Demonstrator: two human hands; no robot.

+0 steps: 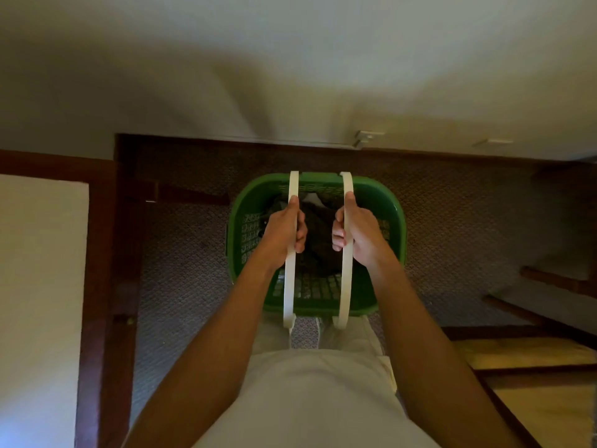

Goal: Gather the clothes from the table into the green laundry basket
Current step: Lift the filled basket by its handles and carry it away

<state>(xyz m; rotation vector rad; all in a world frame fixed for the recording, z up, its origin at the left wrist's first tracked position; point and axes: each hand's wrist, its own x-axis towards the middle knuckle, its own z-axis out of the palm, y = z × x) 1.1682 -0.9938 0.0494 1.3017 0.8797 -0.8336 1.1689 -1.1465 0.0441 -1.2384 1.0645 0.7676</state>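
The green laundry basket (389, 215) is straight below me, over the patterned carpet, in front of my legs. Dark clothes (318, 227) lie inside it, with a bit of white cloth (311, 198) at the far side. Two white handles arch over the basket. My left hand (284, 231) grips the left white handle (289, 286), fingers curled round it. My right hand (355, 234) grips the right white handle (346, 279) the same way. Whether the basket rests on the floor or hangs from the handles I cannot tell.
A pale surface with a dark wooden frame (97, 286) runs along the left. Dark wooden furniture legs (549, 279) and a wooden piece (517, 354) stand at the right. A pale wall with a dark skirting board (226, 140) lies ahead. Patterned carpet (181, 253) surrounds the basket.
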